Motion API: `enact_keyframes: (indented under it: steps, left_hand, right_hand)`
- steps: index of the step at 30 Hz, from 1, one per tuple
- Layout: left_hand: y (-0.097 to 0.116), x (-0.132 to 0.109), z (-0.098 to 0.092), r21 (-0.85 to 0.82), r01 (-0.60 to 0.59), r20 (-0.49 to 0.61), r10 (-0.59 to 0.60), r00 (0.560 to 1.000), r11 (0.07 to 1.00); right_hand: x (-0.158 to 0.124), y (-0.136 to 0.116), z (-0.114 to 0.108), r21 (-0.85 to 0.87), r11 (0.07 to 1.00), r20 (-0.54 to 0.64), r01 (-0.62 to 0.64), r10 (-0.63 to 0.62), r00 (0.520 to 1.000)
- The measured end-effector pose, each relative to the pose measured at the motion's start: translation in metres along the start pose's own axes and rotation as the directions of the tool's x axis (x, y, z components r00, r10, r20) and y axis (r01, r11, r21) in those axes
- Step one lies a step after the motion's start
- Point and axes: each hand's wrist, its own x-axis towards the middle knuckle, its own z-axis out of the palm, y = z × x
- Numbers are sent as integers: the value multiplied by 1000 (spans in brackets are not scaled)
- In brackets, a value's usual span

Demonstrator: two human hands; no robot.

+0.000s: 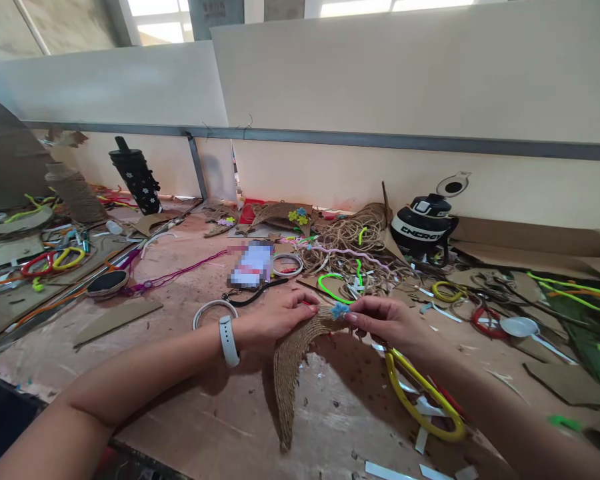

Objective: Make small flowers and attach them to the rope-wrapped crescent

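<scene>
A crescent-shaped piece covered in rows of brown twine (289, 373) is held up over the table, its pointed end hanging toward me. My left hand (276, 313) grips its upper edge, fingers closed on it. At the other end of the crescent sits a small blue flower (339, 311). The thumb and forefinger of my right hand (387, 316) are pinched at the flower's right side; whether they also hold the twine end is hard to tell. Beneath my right forearm lie large scissors with yellow handles (423, 407).
A phone (251, 265), a white tape roll (215, 310) and a heap of loose twine (360, 230) lie beyond my hands. A black bottle (420, 230) stands back right, a flowered tumbler (136, 177) back left. Cardboard scraps (117, 321) and red-handled scissors (489, 321) lie around.
</scene>
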Motion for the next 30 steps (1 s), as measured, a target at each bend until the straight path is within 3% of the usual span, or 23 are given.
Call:
enact_keyframes:
  steps: [8, 16, 30]
  left_hand:
    - [-1, -7, 7, -98, -18, 107, 29, 994, 995]
    - [-4, -8, 13, -335, 190, 173, -138, 975, 923]
    - [6, -13, 17, -337, 239, 157, -196, 968, 911]
  right_hand:
    - [1, 3, 0, -26, 1000, 59, 8, -6, 998]
    - [-1, 0, -1, -83, 996, 91, 44, -36, 995]
    - [-4, -4, 0, -75, 996, 63, 51, -46, 997]
